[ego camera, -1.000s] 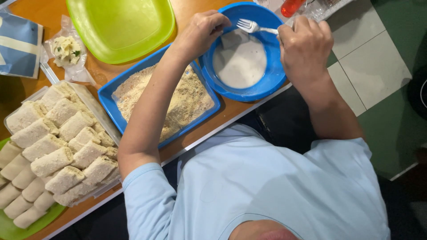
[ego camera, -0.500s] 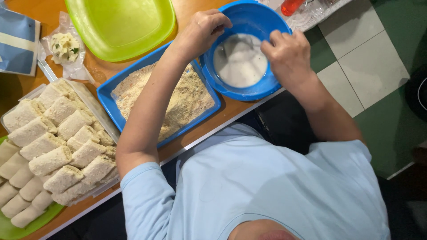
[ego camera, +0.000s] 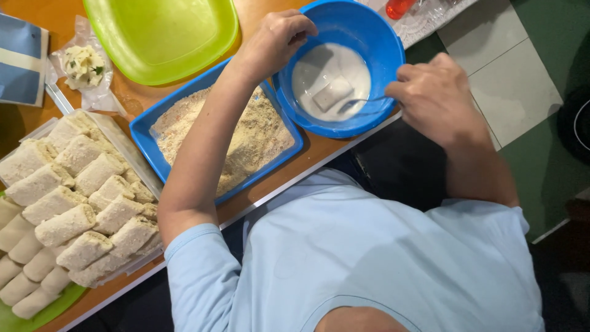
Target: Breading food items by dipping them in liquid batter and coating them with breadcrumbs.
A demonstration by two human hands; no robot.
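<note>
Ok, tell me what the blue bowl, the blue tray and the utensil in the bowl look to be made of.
Blue bowl: likely plastic, glossy, uniformly coloured, with soft highlights on its wall. Blue tray: probably plastic too, same bright colour, smooth rounded rim. Utensil held by the right hand: seems metal, thin and silvery, though it is partly sunk in white liquid.

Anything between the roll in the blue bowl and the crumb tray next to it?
Only the bowl's rim, where the left hand grips it. The roll lies in white batter; the right hand holds a fork beside it. The crumb tray touches the bowl, its crumbs uncovered.
</note>
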